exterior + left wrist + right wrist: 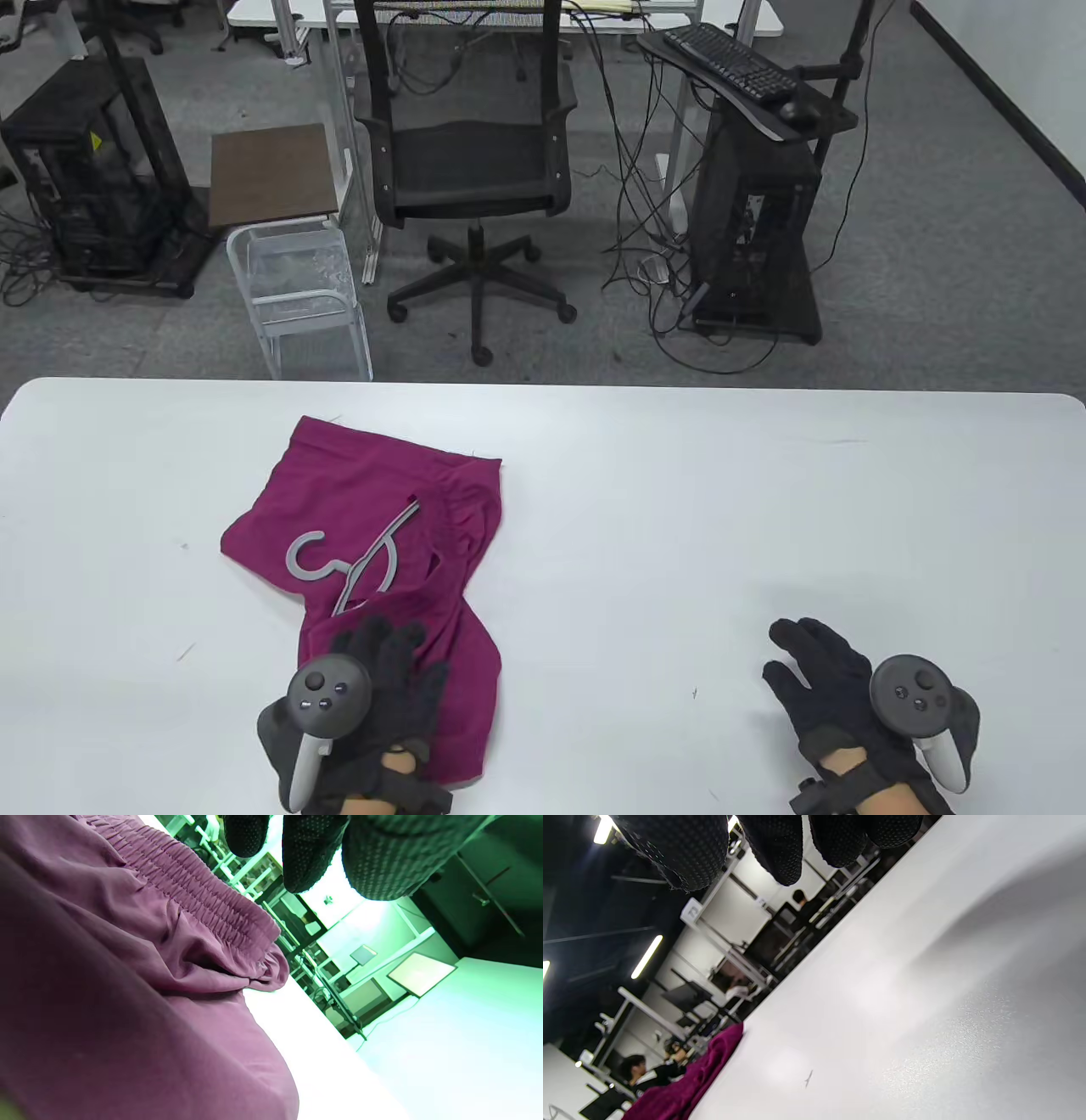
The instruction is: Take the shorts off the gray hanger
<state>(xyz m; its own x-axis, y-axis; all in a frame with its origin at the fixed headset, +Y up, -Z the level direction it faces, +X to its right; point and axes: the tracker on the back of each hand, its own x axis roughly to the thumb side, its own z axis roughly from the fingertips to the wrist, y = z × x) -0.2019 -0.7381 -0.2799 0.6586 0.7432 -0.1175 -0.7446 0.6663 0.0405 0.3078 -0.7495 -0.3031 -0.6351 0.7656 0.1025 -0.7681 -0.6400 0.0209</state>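
On the white table, table view: crumpled magenta fabric shorts lie left of centre, with a thin gray plastic hanger lying on top. The hanger's hook curls toward the left, its upper arm runs up to the right, and its lower end disappears under a fold of the cloth near the left hand. The black-gloved left hand rests on the near part of the shorts, fingers spread and extended flat, gripping nothing; its fingertips sit just beside the hanger's lower end, and I cannot tell if they touch it. The black-gloved right hand lies well apart on bare table at the right, fingers loosely spread, holding nothing. A dark tracker sits on the back of each hand. Behind the table stand a black mesh office chair and a black stand with a keyboard.

Left wrist view: shorts fill the left side, gathered elastic waistband up top, bunched. Gloved fingers hang from the top edge, clear of the cloth here, uncurled. White table shows beside the fabric.

Right wrist view: fingers hang from the top edge above bare table, not closed on anything. Shorts visible far off at lower left.
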